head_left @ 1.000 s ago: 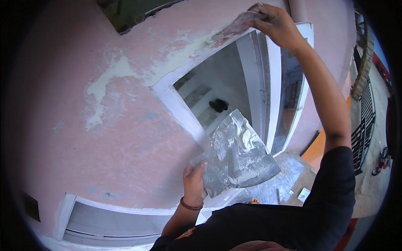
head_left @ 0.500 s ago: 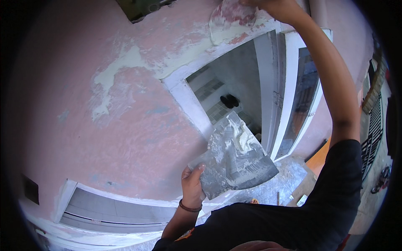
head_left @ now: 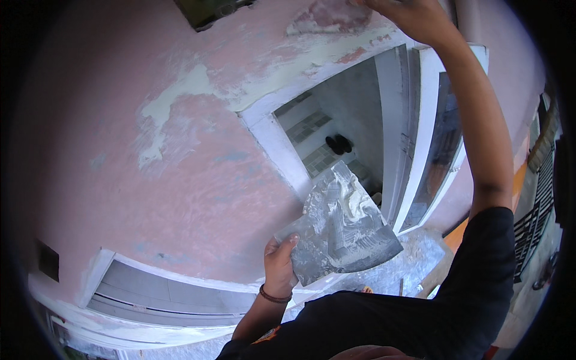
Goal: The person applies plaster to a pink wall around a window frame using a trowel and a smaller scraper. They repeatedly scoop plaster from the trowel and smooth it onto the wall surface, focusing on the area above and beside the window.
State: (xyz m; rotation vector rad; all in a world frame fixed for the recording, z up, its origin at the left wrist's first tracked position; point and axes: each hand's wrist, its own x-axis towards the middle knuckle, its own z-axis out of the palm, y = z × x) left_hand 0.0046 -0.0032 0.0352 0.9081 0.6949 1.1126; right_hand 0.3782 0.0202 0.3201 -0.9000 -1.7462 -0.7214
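Observation:
My left hand (head_left: 279, 264) grips the lower left corner of a flat grey metal plate (head_left: 345, 240) and holds it tilted in front of my chest. Pale putty (head_left: 354, 201) lies smeared on the plate's upper part. My right hand (head_left: 414, 18) is raised on an outstretched arm against the pink wall (head_left: 198, 180), above the white door frame (head_left: 282, 150). Its fingers reach the picture's top edge, and whatever they hold is hidden there. Patches of pale filler (head_left: 174, 102) and bare reddish spots (head_left: 330, 12) mark the wall beside it.
An open doorway shows tiled steps (head_left: 312, 135) and a pair of black shoes (head_left: 337, 144). A white-framed door leaf (head_left: 429, 138) stands to its right. A window with a white frame (head_left: 144, 294) sits low on the left. A dark metal grille (head_left: 534, 204) runs along the right.
My right hand has moved up the wall to the picture's top edge, and the flat blade it held is out of sight. The plate stays in my left hand.

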